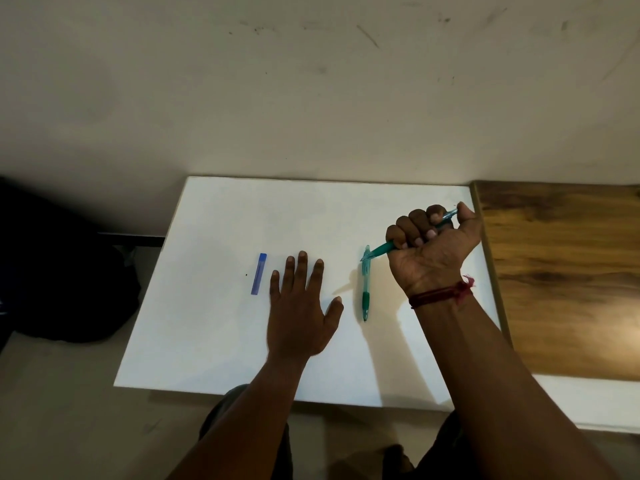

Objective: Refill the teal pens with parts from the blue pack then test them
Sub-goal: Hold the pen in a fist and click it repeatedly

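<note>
The right hand (pixel 429 244) has its grip closed in a fist round the held teal pen (pixel 379 250). The pen's long axis slants down and left, and its tip meets, perhaps touches, the far end of the lying teal pen (pixel 365 285). That one lies flat on the white tabletop (pixel 207 341), pointing away from the person, translucent with a darker green sleeve. Left of it the left hand (pixel 301 306) rests flat, fingers spread. Further left, parallel, lies the slim blue pack (pixel 258 273), nearest that hand.
</note>
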